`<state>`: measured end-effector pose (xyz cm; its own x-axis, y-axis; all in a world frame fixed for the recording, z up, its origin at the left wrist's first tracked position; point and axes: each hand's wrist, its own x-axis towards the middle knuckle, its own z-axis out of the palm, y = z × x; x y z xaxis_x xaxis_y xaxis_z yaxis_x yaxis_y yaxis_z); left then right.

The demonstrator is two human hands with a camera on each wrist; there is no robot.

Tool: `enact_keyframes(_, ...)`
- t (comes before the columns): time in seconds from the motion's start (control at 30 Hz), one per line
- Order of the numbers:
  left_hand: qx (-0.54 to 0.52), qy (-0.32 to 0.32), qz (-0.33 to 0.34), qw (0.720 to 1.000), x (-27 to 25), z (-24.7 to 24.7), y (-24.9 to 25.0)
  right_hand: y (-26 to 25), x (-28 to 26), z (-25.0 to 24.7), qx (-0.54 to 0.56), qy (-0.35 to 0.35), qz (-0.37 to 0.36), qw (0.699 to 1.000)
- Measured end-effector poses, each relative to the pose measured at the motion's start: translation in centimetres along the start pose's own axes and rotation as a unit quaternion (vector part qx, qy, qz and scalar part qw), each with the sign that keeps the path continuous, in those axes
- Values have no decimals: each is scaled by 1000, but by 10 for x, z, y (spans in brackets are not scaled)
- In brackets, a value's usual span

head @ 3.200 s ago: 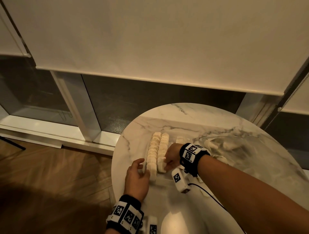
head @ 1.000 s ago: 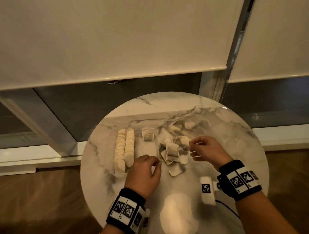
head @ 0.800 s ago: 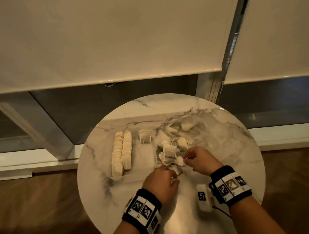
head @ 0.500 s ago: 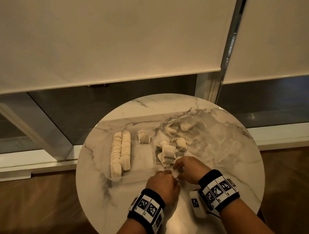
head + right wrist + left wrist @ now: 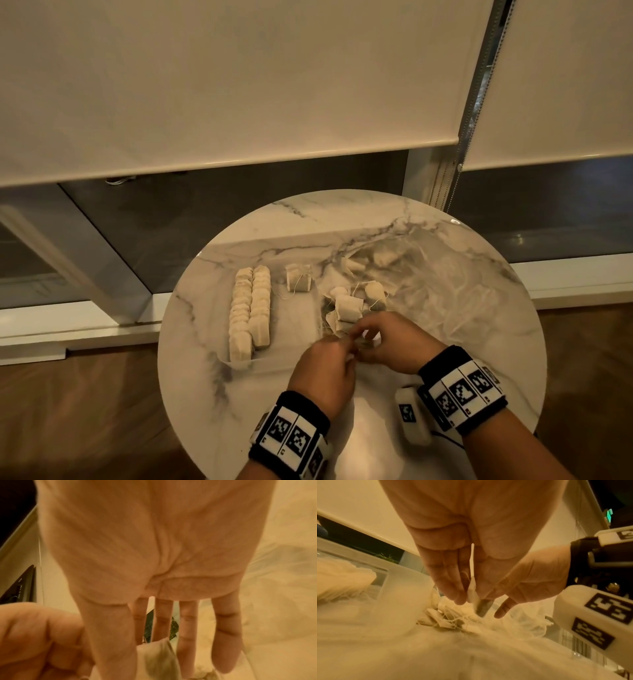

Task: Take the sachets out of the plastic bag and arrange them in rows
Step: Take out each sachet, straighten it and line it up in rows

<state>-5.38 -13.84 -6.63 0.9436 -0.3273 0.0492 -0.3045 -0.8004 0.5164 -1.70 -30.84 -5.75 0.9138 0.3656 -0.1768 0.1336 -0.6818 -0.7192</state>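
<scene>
Two neat rows of cream sachets [image 5: 251, 308] lie on the left of the round marble table [image 5: 359, 219]. A single sachet [image 5: 299, 282] sits beside them, and a loose pile of sachets [image 5: 349, 306] with strings lies in the middle. The crumpled clear plastic bag [image 5: 445, 284] spreads to the right with a few sachets inside. My left hand [image 5: 337, 342] and right hand [image 5: 368, 337] meet just in front of the pile. Together they pinch one sachet [image 5: 473, 593], also seen as the held sachet [image 5: 159, 655] in the right wrist view.
A window frame [image 5: 421, 178] and lowered roller blinds [image 5: 239, 85] stand behind the table. Wooden floor [image 5: 68, 411] surrounds it. Bare marble lies at the front left of the table, below the rows.
My left hand has left the rows and moved right, and my right hand has drawn back from the pile. The two hands have come together on one sachet.
</scene>
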Motion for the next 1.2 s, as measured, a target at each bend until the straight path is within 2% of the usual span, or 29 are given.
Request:
enact_keyframes(0.17,-77,73,-4,994,-6,-19,-2,-14,-2,1,87,18,-56,994)
enact_keyframes(0.4,-197,162,-50,966,-13,-41,-15,-34,5,8,222,-2,-53,974)
enact_keyframes(0.63,-249,219,-86,940,-18,-51,-42,-62,27,22,221,-10,-31,975)
enact_keyframes(0.8,-182,265,-130,938,-27,-66,-78,-82,52,27,179,6,-11,984)
enact_keyframes(0.9,-101,264,-185,941,-34,-72,-106,-94,70,29,157,4,25,987)
enact_keyframes(1.0,-60,223,-270,935,-40,-69,-122,-102,92,41,132,-5,58,990)
enact_keyframes(1.07,-90,205,-307,925,-41,-65,-124,-105,105,52,126,-25,90,988)
enact_keyframes(1.2,-179,202,-323,907,-38,-60,-123,-107,126,70,95,-57,143,984)
